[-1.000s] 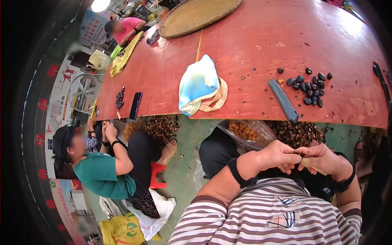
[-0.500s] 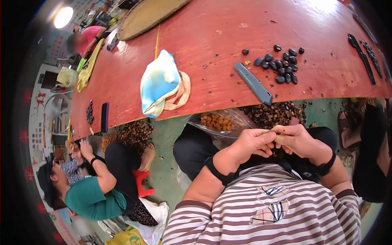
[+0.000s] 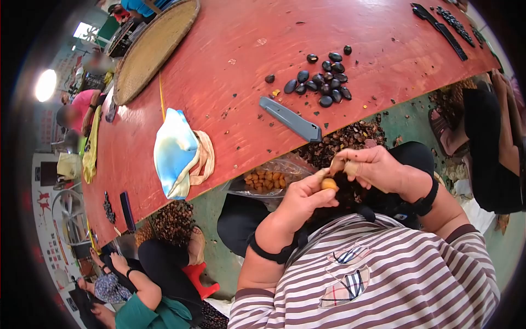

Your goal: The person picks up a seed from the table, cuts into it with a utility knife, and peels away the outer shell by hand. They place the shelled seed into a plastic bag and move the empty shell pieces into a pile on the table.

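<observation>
My left hand (image 3: 308,196) is closed round a yellow-orange nut (image 3: 329,184) held at its fingertips above my lap. My right hand (image 3: 373,169) is bent just to the right of it, thumb and fingers pressed together; what they hold, if anything, is too small to make out. Under the table edge, left of my hands, a clear plastic bag (image 3: 266,178) contains several orange nuts. On the red table (image 3: 241,71) lie a grey utility knife (image 3: 290,119) and a group of black nuts (image 3: 326,79).
A blue and white cloth bag (image 3: 176,153) and a round woven tray (image 3: 156,52) are on the table's left part. Brown shells (image 3: 350,140) cover the floor below the edge. A person in green (image 3: 153,310) sits at the left; another's dark-clothed leg (image 3: 487,153) is at the right.
The view has turned, so the table things appear shifted left. My hands have moved apart, and the yellow-orange nut now shows in my left fingers.
</observation>
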Action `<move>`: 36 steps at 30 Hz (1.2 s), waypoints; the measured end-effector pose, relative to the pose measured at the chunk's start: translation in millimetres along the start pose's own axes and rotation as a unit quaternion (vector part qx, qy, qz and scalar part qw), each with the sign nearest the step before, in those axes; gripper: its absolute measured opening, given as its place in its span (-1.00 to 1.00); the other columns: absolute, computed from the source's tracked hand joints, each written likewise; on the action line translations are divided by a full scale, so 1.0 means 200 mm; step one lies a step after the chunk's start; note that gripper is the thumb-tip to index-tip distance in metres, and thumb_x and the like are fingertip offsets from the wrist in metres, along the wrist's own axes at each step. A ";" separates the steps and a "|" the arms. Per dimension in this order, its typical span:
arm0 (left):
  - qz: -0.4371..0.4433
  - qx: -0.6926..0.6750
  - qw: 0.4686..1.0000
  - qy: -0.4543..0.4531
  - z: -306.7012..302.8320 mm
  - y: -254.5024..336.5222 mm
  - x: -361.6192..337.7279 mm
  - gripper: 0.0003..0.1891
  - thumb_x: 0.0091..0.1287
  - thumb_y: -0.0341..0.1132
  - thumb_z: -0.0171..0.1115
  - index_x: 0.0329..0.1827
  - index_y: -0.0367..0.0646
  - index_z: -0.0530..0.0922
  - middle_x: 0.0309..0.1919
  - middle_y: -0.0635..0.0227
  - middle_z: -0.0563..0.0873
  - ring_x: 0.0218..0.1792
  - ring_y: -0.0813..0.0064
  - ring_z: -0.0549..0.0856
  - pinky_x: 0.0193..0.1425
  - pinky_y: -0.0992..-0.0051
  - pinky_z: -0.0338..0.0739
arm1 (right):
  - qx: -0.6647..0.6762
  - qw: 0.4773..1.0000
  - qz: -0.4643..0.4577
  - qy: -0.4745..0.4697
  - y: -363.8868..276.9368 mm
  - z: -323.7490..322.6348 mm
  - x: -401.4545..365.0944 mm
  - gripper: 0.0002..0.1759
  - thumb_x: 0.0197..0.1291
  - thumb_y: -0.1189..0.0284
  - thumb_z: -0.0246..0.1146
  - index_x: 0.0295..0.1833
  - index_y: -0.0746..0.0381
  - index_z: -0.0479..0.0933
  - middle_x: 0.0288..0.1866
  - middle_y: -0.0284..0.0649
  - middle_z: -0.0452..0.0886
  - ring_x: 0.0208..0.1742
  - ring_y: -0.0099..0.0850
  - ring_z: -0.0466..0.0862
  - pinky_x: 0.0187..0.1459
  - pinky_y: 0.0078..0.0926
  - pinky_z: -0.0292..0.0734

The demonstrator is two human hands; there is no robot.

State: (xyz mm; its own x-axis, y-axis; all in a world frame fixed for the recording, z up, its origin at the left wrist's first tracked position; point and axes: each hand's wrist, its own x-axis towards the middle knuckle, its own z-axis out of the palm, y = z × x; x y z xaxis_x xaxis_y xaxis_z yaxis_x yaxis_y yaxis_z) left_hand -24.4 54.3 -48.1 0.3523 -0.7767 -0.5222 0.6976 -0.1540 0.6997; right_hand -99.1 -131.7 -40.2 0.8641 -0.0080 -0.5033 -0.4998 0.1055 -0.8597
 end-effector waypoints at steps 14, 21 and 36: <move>0.089 0.451 0.839 0.290 -0.57 -0.09 -0.04 -0.64 -0.01 -0.56 0.13 -0.07 -0.34 0.47 -0.31 0.37 0.60 -0.33 0.63 0.56 -0.21 0.67 0.42 | -0.442 0.846 -0.254 0.155 -0.21 0.05 0.27 -0.71 -0.01 0.21 0.12 -0.22 0.16 0.46 -0.39 -0.16 0.51 -0.29 -0.18 0.54 -0.29 -0.26 0.42; 0.148 0.282 0.919 0.234 -0.29 0.11 -0.13 -0.67 0.09 -0.46 0.17 -0.04 -0.29 0.46 -0.30 0.38 0.60 -0.29 0.66 0.55 -0.18 0.65 0.43 | -0.519 0.808 -0.219 0.172 -0.20 0.17 0.51 -0.47 -0.11 0.25 0.20 0.03 0.17 0.32 -0.21 -0.15 0.43 -0.15 -0.19 0.49 -0.19 -0.30 0.41; 0.207 0.280 0.915 0.204 0.02 0.33 0.45 -0.69 0.09 -0.44 0.20 -0.09 -0.35 0.48 -0.33 0.39 0.59 -0.30 0.67 0.55 -0.26 0.64 0.47 | 0.056 0.961 -0.157 0.221 0.03 -0.42 0.03 -0.56 -0.11 0.48 0.28 -0.01 0.21 0.44 -0.42 -0.38 0.49 -0.40 -0.64 0.47 -0.40 -0.65 0.37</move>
State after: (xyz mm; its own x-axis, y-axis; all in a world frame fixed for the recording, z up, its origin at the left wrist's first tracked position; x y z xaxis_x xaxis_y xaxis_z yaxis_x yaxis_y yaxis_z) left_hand 51.4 -28.4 -46.5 0.7974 -0.5643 -0.2136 0.0626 -0.2747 0.9595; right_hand -101.4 -215.2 -54.9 0.8487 -0.4763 -0.2299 -0.1882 0.1342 -0.9729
